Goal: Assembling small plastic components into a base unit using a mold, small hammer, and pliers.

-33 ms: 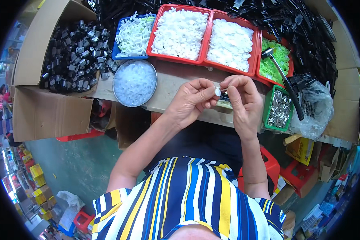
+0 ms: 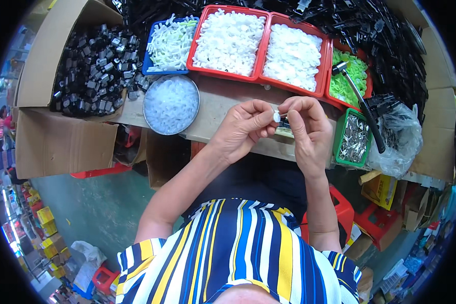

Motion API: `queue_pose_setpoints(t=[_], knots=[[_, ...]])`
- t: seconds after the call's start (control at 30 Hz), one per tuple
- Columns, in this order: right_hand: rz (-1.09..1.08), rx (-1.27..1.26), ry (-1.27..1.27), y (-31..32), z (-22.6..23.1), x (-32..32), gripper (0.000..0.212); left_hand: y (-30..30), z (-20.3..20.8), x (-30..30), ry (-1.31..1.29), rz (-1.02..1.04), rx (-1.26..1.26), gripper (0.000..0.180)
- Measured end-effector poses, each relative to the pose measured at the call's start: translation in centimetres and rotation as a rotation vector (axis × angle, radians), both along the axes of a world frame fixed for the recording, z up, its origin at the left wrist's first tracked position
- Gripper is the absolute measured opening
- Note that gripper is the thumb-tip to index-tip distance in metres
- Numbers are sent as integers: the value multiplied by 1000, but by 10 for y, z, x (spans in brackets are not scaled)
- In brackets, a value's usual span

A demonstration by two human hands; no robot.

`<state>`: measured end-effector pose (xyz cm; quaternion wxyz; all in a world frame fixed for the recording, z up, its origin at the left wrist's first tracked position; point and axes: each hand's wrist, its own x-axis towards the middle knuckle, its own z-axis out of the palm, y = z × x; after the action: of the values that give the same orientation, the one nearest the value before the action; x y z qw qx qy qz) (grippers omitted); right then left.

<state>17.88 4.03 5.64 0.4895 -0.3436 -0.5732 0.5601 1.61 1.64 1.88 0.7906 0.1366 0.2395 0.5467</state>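
Over the front of the bench, my left hand (image 2: 244, 125) pinches a small white round plastic piece (image 2: 276, 117) between thumb and finger. Close against it on the right, my right hand (image 2: 310, 130) has its fingertips drawn together; what lies in them is too small to make out. Beneath the right fingers a dark part and a pale yellowish block (image 2: 284, 132) partly show on the bench. Beyond the hands stand a red tray (image 2: 223, 77) and a second red tray (image 2: 292, 88), both heaped with small white pieces.
At left are a round metal dish (image 2: 171, 134) of translucent pieces, a blue tray (image 2: 148, 63) and a carton (image 2: 44, 55) of black parts. At right, a hammer (image 2: 362, 99) rests across a tray of green pieces (image 2: 345, 83), beside a green tray (image 2: 338, 152) of metal pins.
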Motion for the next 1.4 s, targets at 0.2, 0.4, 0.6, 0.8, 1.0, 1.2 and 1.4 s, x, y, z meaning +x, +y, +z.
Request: queue_pose_setpoints(t=[0.2, 0.4, 0.6, 0.8, 1.0, 1.2, 1.4], knots=[[18, 32, -101, 1, 2, -1, 12, -4, -3, -2, -21, 3, -15, 11], [22, 31, -96, 1, 1, 5, 11, -5, -2, 3, -14, -6, -34, 11], [-7, 115, -246, 2, -7, 12, 11, -7, 0, 11, -15, 4, -43, 12], [-134, 277, -337, -7, -1, 14, 11, -10, 0, 20, -4, 97, -67, 12], [-115, 288, -393, -9, -5, 16, 10, -14, 2, 20, 156, 84, 49, 24], [-65, 299, -422, -4, -7, 11, 9, -15, -2, 10, 333, 78, 134, 28], [-55, 344, -512, 9, -31, 6, 11, -17, 6, 0, 903, 259, 335, 28]])
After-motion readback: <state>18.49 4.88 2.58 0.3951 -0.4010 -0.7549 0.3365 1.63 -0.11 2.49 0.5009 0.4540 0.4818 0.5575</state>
